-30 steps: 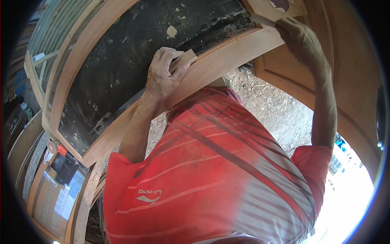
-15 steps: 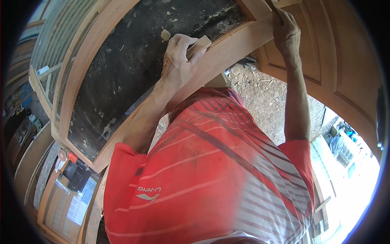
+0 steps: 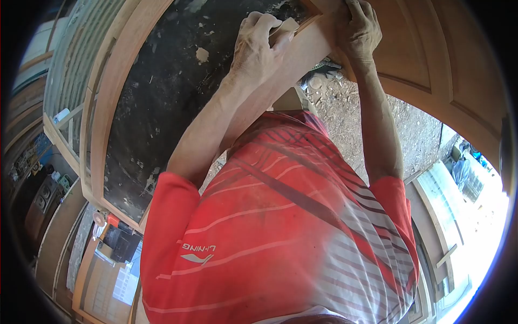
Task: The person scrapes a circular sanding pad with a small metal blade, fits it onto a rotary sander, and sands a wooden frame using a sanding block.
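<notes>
My left hand (image 3: 258,46) is closed around a pale tan folded piece of sandpaper (image 3: 284,29), its fingers and thumb bent over it. It presses at the inner edge of a bare wooden frame (image 3: 270,89) surrounding a dark, stained panel (image 3: 162,92). My right hand (image 3: 362,33) has its fingers curled over the frame's far right end, near the corner. The fingertips of that hand are partly hidden against the wood.
A brown panelled wooden door (image 3: 421,48) stands at the right. Wood shavings cover the ground (image 3: 350,116). Corrugated sheeting (image 3: 75,65) and timber strips lie at the left. A tool with a round disc (image 3: 99,218) sits at lower left.
My left hand has moved up and right along the frame with the sandpaper. My right hand shows lower and further left, on the frame's end. The whole view has shifted slightly.
</notes>
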Motion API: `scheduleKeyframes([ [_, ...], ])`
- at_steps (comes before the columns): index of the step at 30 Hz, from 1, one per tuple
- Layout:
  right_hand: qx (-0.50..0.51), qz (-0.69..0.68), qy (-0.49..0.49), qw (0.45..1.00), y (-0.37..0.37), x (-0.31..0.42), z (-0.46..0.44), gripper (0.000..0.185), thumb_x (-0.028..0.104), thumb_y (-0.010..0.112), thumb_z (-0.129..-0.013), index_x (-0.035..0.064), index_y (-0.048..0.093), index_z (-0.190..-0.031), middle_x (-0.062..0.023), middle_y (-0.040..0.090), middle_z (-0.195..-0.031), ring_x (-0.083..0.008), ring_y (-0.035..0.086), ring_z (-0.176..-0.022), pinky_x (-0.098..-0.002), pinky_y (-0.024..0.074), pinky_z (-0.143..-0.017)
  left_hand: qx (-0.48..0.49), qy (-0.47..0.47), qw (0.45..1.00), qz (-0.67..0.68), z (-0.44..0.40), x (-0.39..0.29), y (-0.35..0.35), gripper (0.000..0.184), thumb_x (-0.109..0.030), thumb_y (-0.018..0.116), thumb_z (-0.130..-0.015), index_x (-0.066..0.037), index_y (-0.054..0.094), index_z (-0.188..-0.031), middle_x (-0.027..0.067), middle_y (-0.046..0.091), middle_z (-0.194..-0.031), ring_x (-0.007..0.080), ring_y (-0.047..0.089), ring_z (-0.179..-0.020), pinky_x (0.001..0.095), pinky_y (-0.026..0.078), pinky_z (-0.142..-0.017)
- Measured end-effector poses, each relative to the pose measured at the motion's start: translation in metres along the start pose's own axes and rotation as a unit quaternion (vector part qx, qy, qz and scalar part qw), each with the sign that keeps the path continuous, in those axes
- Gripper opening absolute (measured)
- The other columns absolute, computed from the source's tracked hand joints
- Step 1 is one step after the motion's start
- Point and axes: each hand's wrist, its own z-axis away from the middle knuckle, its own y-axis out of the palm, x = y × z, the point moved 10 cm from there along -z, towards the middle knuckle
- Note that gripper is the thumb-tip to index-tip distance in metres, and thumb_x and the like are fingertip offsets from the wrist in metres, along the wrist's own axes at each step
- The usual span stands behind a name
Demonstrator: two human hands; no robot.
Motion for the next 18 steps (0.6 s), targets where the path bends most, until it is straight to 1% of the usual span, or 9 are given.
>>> scheduleKeyframes([
  [2, 0.004, 0.000, -0.002, 1.000, 0.000, -0.002, 0.002, 0.022, 0.009, 0.070, -0.096, 0.0132, 0.080, -0.115, -0.0106, 0.075, -0.101, -0.0337, 0.072, -0.096, -0.0453, 0.0589, -0.085, 0.004, -0.008, 1.000, 0.011, 0.003, 0.003, -0.003, 0.027, -0.010, 0.085, -0.091, -0.002, 0.071, -0.112, 0.0174, 0.069, -0.109, 0.0367, 0.071, -0.099, 0.0447, 0.058, -0.085],
  [4, 0.005, 0.000, 0.002, 1.000, 0.002, -0.002, 0.000, 0.022, 0.009, 0.070, -0.097, 0.0134, 0.080, -0.116, -0.0108, 0.075, -0.101, -0.0336, 0.073, -0.097, -0.0453, 0.0589, -0.085, 0.007, -0.015, 1.000, 0.016, 0.025, 0.009, -0.018, 0.026, -0.009, 0.085, -0.091, -0.001, 0.071, -0.112, 0.0175, 0.069, -0.110, 0.0361, 0.071, -0.099, 0.0443, 0.058, -0.084],
  [7, 0.001, 0.010, 0.017, 1.000, 0.002, -0.003, 0.002, 0.023, 0.010, 0.070, -0.097, 0.0136, 0.080, -0.116, -0.0110, 0.075, -0.102, -0.0336, 0.073, -0.097, -0.0453, 0.0588, -0.086, 0.010, -0.055, 0.998, 0.008, 0.047, 0.011, -0.037, 0.026, -0.008, 0.085, -0.091, -0.001, 0.071, -0.111, 0.0177, 0.069, -0.109, 0.0349, 0.071, -0.099, 0.0433, 0.059, -0.083],
  [9, -0.011, 0.017, 0.017, 1.000, 0.001, -0.001, 0.000, 0.023, 0.010, 0.070, -0.097, 0.0137, 0.080, -0.117, -0.0112, 0.075, -0.102, -0.0335, 0.073, -0.098, -0.0454, 0.0587, -0.086, 0.005, -0.025, 1.000, -0.007, 0.041, 0.007, -0.029, 0.027, -0.010, 0.084, -0.091, -0.002, 0.070, -0.112, 0.0185, 0.069, -0.110, 0.0373, 0.070, -0.099, 0.0450, 0.059, -0.084],
  [12, -0.001, 0.017, 0.017, 1.000, 0.004, -0.005, 0.002, 0.024, 0.010, 0.070, -0.096, 0.0138, 0.080, -0.118, -0.0113, 0.075, -0.102, -0.0335, 0.073, -0.099, -0.0458, 0.0585, -0.087, -0.002, 0.030, 0.999, -0.015, 0.006, -0.001, -0.001, 0.028, -0.013, 0.085, -0.090, -0.002, 0.070, -0.111, 0.0189, 0.069, -0.113, 0.0408, 0.069, -0.101, 0.0487, 0.057, -0.087],
  [15, 0.006, 0.011, 0.010, 1.000, 0.000, 0.000, 0.001, 0.024, 0.010, 0.071, -0.095, 0.0137, 0.080, -0.117, -0.0110, 0.075, -0.102, -0.0333, 0.073, -0.098, -0.0455, 0.0586, -0.086, -0.010, 0.055, 0.998, -0.018, -0.015, -0.008, 0.014, 0.028, -0.013, 0.086, -0.090, -0.001, 0.070, -0.110, 0.0187, 0.069, -0.113, 0.0408, 0.069, -0.102, 0.0492, 0.057, -0.087],
  [16, 0.007, 0.009, 0.006, 1.000, 0.000, 0.001, 0.001, 0.024, 0.010, 0.072, -0.095, 0.0137, 0.079, -0.117, -0.0108, 0.075, -0.102, -0.0332, 0.073, -0.097, -0.0453, 0.0587, -0.086, -0.005, 0.055, 0.998, 0.000, -0.010, -0.006, 0.011, 0.028, -0.012, 0.085, -0.090, -0.001, 0.069, -0.110, 0.0184, 0.069, -0.112, 0.0409, 0.068, -0.103, 0.0488, 0.057, -0.089],
  [18, 0.004, 0.007, 0.004, 1.000, 0.002, -0.001, 0.002, 0.024, 0.011, 0.073, -0.094, 0.0136, 0.079, -0.117, -0.0104, 0.075, -0.102, -0.0330, 0.073, -0.096, -0.0450, 0.0587, -0.085, 0.008, 0.015, 1.000, 0.011, 0.010, 0.006, -0.005, 0.029, -0.012, 0.085, -0.090, -0.001, 0.069, -0.111, 0.0179, 0.069, -0.111, 0.0403, 0.068, -0.105, 0.0487, 0.056, -0.090],
])
